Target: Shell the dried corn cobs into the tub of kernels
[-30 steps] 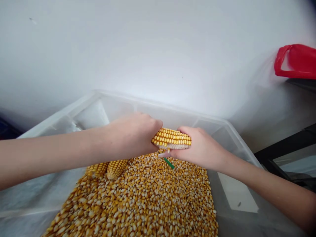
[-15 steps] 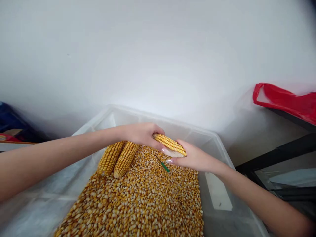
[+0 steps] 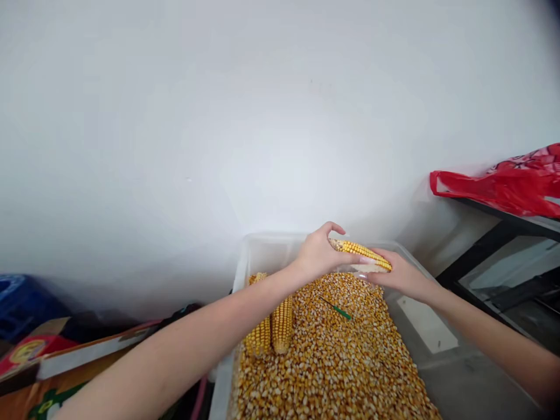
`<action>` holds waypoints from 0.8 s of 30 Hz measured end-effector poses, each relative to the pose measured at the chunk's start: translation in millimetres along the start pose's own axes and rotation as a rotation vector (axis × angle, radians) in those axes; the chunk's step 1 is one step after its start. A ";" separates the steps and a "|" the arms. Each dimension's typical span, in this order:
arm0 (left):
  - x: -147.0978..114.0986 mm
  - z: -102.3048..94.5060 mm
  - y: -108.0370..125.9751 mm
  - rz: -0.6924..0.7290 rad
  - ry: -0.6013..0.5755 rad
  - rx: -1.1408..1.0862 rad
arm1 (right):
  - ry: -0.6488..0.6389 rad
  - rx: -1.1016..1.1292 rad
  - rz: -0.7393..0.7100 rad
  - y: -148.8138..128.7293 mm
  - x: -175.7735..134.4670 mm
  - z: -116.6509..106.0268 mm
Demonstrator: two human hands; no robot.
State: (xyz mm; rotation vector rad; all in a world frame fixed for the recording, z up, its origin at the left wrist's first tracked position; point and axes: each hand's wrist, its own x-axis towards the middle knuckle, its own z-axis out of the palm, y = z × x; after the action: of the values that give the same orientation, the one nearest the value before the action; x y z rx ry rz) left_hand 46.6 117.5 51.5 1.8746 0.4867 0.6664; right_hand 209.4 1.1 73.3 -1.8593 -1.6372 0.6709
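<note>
A corn cob (image 3: 359, 249) with yellow kernels is held between my two hands above a bin of loose kernels. Part of its lower side looks pale and stripped. My left hand (image 3: 318, 252) is round its left end, one finger arched above it and other digits against its lower side. My right hand (image 3: 399, 274) grips the right end. On the loose corn kernels (image 3: 332, 356) below lies a thin tool with a green handle (image 3: 342, 312), like a small screwdriver. Two more cobs, one of them a full corn cob (image 3: 282, 326), lie at the left, partly behind my left forearm.
The translucent plastic bin (image 3: 240, 271) stands against a white wall. Right of it is a black frame (image 3: 476, 251) with a red plastic bag (image 3: 503, 189) on top. At lower left are a cardboard box (image 3: 21, 399) and a blue crate (image 3: 30, 306).
The view has shifted left and up, so the bin appears lower and farther right. Both hands still hold the cob; a finger of my left hand has lifted off its upper side.
</note>
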 end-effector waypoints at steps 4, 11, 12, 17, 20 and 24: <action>1.8 -2.3 1.1 0.013 0.103 -0.280 | 0.073 0.152 0.028 -15.8 2.4 11.9; 1.4 11.9 0.1 0.004 0.339 -0.290 | 0.276 0.564 -0.080 -25.2 21.3 79.0; 0.6 12.9 -0.6 -0.015 0.308 -0.273 | 0.284 0.609 -0.083 -27.9 22.3 86.4; -1.7 10.4 -3.7 -0.083 0.226 -0.210 | 0.240 0.723 -0.021 -39.7 20.7 102.4; -2.4 9.0 -4.1 -0.068 0.282 -0.127 | 0.259 0.799 -0.005 -41.7 20.1 107.6; -3.2 12.0 -5.8 -0.093 0.277 -0.073 | 0.294 0.892 -0.005 -38.6 20.5 117.3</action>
State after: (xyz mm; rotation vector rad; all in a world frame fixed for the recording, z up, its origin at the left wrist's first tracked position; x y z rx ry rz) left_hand 51.7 109.4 41.7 1.6876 0.7134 0.8749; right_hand 103.1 35.2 16.6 -1.2135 -0.9110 0.8843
